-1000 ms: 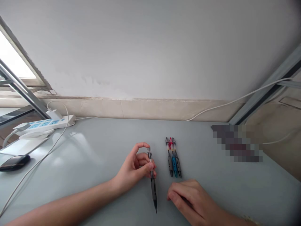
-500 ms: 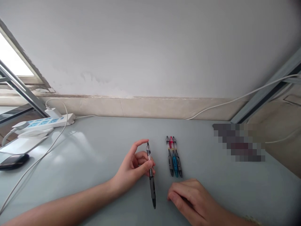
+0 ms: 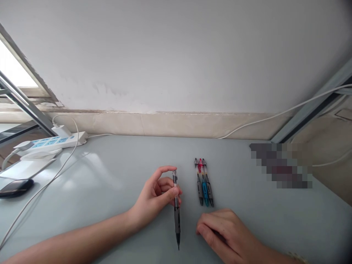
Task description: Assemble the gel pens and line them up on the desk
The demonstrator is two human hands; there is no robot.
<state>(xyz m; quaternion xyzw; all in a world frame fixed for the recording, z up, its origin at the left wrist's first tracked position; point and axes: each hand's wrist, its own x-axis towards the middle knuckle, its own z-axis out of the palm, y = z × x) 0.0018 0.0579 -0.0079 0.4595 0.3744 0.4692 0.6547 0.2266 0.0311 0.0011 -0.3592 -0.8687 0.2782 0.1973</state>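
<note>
My left hand is closed around a retractable pen with a clear barrel and dark grey grip. Its index fingertip presses on the button at the upper end, and a thin point sticks out at the lower end. To the right lie three similar pens side by side: a dark-gripped one, a blue-gripped one with a red clip and another dark-gripped one. Just below them my right hand rests on the table with fingers curled; whatever is inside them, if anything, is hidden.
A white power strip with plugs and a cable stands at the left, with a black computer mouse nearer me. A blurred-out dark item lies on the grey table at the right. The wall rises behind.
My left index finger has pushed the pen's button down, and the tip now protrudes from the lower end. The pen stands slightly more upright. My right hand has stayed in place.
</note>
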